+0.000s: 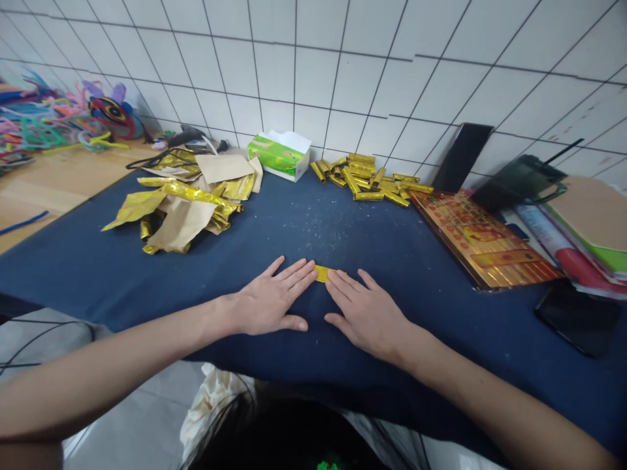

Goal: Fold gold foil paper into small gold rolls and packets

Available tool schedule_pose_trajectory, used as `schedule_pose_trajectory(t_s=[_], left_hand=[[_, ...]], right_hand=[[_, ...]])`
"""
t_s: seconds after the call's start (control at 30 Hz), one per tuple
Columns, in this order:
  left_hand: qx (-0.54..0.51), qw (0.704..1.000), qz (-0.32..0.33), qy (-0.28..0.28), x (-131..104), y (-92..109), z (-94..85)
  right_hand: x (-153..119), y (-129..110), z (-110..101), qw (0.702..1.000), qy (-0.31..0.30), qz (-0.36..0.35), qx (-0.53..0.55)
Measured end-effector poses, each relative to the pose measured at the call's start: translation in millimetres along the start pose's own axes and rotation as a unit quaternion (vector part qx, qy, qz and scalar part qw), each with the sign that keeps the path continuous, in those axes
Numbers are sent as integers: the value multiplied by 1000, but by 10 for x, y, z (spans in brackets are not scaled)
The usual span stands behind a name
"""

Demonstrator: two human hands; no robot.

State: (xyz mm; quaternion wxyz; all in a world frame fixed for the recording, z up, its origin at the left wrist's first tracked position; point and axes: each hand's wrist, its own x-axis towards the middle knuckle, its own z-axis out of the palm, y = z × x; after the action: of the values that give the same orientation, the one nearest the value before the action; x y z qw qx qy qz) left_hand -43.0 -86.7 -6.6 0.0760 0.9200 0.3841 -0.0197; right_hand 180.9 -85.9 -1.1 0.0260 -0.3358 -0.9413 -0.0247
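We see both hands laid flat, palms down, on the dark blue cloth (304, 225), with neither closed around anything. The left hand (268, 301) has its fingers stretched out straight, their tips at the left end of a small gold strip (322, 273), and its thumb spread wide below. The right hand (368, 312) mirrors it, fingertips over the strip's right end, thumb splayed toward the left one without meeting it. Only the middle of the strip shows between the two sets of fingertips (how hard they press, we cannot tell). It lies flat on the cloth, near the middle of our view. Beyond it, by the tiled wall, we find a heap of gold rolls (362, 171) to the right of a green tissue box (280, 155). To the left lie crumpled gold and brown wrappers (186, 222); to the right, an orange-and-gold packet (494, 245) touches the nearest rolls.
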Motion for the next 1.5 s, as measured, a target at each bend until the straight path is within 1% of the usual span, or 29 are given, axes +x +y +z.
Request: schedule_pose_trajectory(t_s=[0.13, 0.33, 0.53, 0.63, 0.8, 0.9, 1.0, 1.1, 1.2, 1.5], left_hand=[[2, 1000, -7, -11, 1, 8, -5], [-11, 1000, -11, -12, 8, 16, -17], [-29, 999, -12, -9, 15, 15, -31], [-28, 1000, -12, 1, 39, -38, -23], [-15, 1000, 7, 21, 139, -208, -27], [8, 1000, 10, 24, 237, -284, -55], [20, 999, 17, 24, 337, -313, -85], [15, 1000, 18, 14, 397, -314, -104], [-2, 1000, 10, 1, 408, -298, -108], [-6, 999, -37, 2, 400, -176, -63]], right_hand=[[-70, 50, 37, 1000, -10, -5, -1], [-180, 150, 58, 999, -25, -32, 0], [-186, 142, 28, 999, -18, -43, -2], [-165, 120, 5, 999, -6, -47, 7], [-163, 73, -20, 996, 20, -76, 34], [-181, 30, -39, 994, 12, -99, 51], [-191, -9, -55, 992, -2, -109, 68], [-186, -37, -64, 991, -17, -102, 81], [-177, -57, -70, 992, -27, -96, 81], [-179, -99, -57, 993, -20, -91, 77]])
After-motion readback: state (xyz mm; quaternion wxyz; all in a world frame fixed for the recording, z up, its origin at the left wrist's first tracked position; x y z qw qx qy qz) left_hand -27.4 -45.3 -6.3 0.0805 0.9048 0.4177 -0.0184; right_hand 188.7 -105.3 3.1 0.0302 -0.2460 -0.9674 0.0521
